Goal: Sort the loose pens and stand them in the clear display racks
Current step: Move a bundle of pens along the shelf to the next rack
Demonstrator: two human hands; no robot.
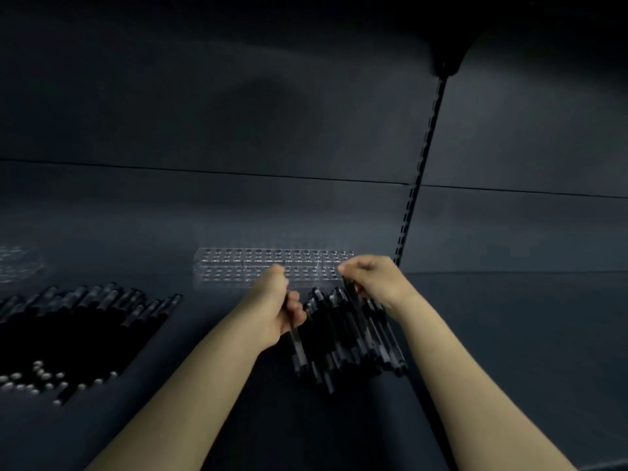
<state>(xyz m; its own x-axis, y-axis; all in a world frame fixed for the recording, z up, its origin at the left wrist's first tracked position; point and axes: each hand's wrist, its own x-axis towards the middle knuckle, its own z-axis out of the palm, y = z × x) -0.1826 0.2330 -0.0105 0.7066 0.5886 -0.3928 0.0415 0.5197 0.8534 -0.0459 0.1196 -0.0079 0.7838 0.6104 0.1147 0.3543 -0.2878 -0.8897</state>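
A clear display rack (238, 266) with rows of small holes stands at the back of the dark shelf. In front of it lies a heap of loose dark pens (350, 341). My left hand (277, 307) grips a pen whose barrel (299, 348) slants down towards me. My right hand (370, 280) pinches the top end of a pen at the far edge of the heap, just in front of the rack. Both hands partly hide the rack's front edge.
A second, larger pile of dark pens (74, 328) lies at the left, with pale pen ends showing near the shelf front. Another clear rack (17, 266) sits at the far left. A slotted shelf upright (419, 185) rises behind my right hand.
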